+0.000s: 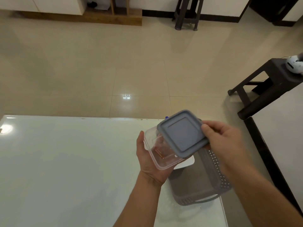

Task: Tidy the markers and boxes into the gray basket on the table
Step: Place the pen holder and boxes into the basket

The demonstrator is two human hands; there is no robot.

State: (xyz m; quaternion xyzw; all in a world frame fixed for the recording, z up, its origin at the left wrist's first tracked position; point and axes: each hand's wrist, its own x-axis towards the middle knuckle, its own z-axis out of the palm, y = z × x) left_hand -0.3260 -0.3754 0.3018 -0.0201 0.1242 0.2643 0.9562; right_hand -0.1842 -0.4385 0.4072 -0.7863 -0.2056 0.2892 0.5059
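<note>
1. Left hand (148, 163) is palm-up and cupped under a clear plastic box (159, 154), fingers wrapped round its left and underside. The box is held in the air, tilted, above the table's right portion.
2. Right hand (224, 140) pinches a gray square lid (182, 133) at its right edge, thumb on top. The lid sits skewed over the box's far right part, partly covering the opening; whether it touches the box rim I cannot tell.
3. Something reddish-orange shows through the box's clear wall; too indistinct to identify.
4. Gray basket (211, 181) with perforated sides stands on the white table (65, 161) at its right near corner, directly below and just right of both hands. A handle slot shows in its near wall.
5. A white flat object (186, 163) lies at the basket's top, mostly hidden by the box; identity unclear.
6. A small blue tip (166, 117) peeks out behind the lid's far corner, at the table's far edge; possibly a marker, not confirmable.
7. Surroundings: beige tiled floor (114, 63); a dark stool (262, 86) to the right carrying a white round object (293, 64); a second dark stool (186, 13) against the far wall.
</note>
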